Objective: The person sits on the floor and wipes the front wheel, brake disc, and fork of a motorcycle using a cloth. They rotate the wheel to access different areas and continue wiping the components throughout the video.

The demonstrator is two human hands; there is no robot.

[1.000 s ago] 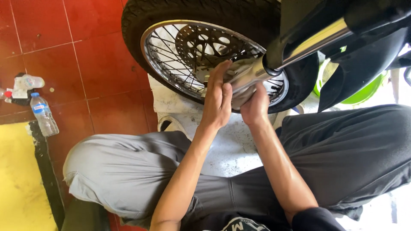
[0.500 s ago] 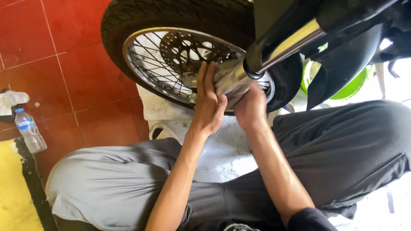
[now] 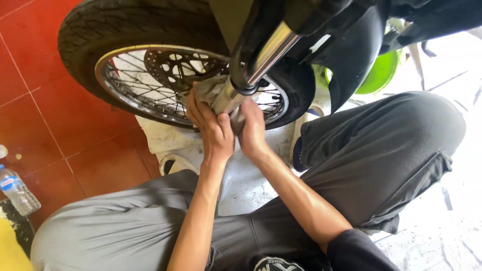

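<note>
Both hands clasp a grey rag [image 3: 213, 95] around the lower chrome fork leg [image 3: 261, 62] of a motorcycle: left hand [image 3: 213, 128] wrapped over the cloth, right hand [image 3: 252, 131] pressed against it from the other side, fingers closed. The rag sits just in front of the spoked front wheel [image 3: 150, 65] (brake disc behind it). Open red tile floor [image 3: 60, 125] lies to the left; a clear plastic bottle [image 3: 17, 189] with a blue label stands at the left edge. A green basin [image 3: 379, 75] shows behind the mudguard.
</note>
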